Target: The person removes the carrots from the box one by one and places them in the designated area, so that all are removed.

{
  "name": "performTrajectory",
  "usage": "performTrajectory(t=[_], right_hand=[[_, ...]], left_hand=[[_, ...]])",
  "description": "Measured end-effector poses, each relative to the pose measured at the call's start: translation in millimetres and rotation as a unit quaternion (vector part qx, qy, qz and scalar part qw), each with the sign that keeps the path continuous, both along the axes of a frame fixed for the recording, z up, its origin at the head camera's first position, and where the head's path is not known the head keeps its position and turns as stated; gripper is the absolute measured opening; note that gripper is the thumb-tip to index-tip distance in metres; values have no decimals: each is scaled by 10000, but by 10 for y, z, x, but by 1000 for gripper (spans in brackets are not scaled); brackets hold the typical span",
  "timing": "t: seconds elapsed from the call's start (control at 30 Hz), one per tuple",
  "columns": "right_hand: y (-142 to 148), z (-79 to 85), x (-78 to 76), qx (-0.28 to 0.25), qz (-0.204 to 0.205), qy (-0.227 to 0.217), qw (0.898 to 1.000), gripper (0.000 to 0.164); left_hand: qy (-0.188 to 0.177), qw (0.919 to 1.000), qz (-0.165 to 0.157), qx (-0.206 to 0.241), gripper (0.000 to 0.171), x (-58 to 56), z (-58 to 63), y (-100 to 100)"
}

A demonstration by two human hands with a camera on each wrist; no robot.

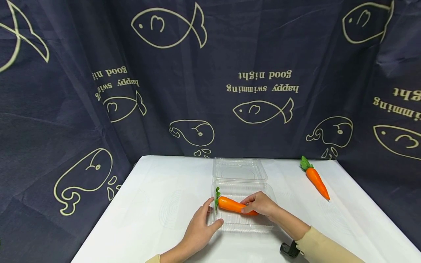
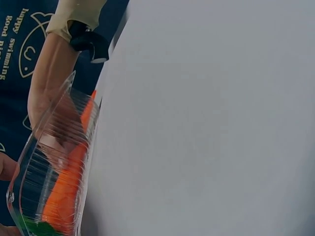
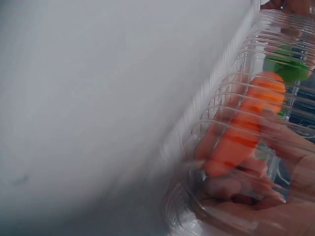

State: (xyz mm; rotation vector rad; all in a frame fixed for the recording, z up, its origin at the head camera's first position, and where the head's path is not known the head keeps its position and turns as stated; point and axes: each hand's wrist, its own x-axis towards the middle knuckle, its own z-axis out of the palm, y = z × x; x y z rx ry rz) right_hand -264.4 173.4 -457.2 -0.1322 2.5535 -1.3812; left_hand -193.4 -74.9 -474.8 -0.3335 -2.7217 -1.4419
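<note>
An orange toy carrot (image 1: 231, 205) with green leaves lies over the base of a clear plastic clamshell box (image 1: 243, 227), its leafy end at the left wall. My right hand (image 1: 261, 204) reaches inside and grips the carrot near its narrow end. Through the ribbed clear wall, the right wrist view shows thumb and fingers around the carrot (image 3: 236, 135). My left hand (image 1: 200, 226) is at the box's near left corner, thumb and fingers spread, fingertips at the rim. In the left wrist view only bits of that hand show beside the box (image 2: 29, 167).
The box's lid (image 1: 240, 170) lies folded back behind the base. A second carrot (image 1: 316, 180) with green leaves lies on the white table (image 1: 158, 219) at the far right. Dark fish-printed cloth (image 1: 204, 91) hangs behind the table. A black wrist device (image 1: 289, 250) is on my right arm.
</note>
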Motion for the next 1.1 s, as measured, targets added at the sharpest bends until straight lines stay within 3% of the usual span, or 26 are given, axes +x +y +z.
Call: performTrajectory(t=[1.1], right_hand=[[29, -2, -34, -353, 141, 48, 9993, 25]], left_hand=[[-12, 10000, 12, 7, 76, 21, 9, 6]])
